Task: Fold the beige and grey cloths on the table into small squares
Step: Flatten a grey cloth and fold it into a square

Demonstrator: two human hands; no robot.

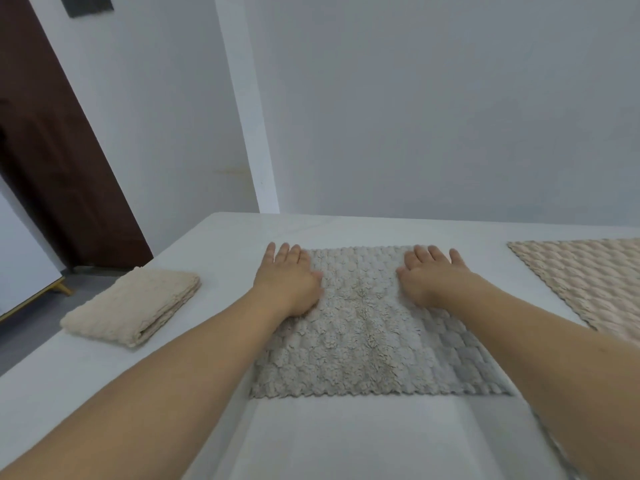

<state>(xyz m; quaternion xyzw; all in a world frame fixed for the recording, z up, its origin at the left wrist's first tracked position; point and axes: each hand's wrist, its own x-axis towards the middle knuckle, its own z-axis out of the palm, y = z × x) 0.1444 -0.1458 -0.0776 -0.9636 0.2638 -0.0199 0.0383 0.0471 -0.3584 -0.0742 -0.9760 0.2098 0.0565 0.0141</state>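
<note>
Grey and nubbly, one cloth (pixel 367 327) lies spread flat at the middle of a white table (pixel 346 441), its scalloped near edge facing the camera. Both hands press down on its far corners with fingers straight and holding nothing: the left hand (pixel 289 278) at the far-left corner, the right hand (pixel 433 275) at the far-right one. Two beige cloths flank it, neither touching it: a folded beige cloth (pixel 133 308) sits near the table's left edge, and an unfolded beige cloth (pixel 585 282) lies flat to the right, running out of view. Behind stand a pale wall (pixel 433 105) and a dark brown door (pixel 55 150).
</note>
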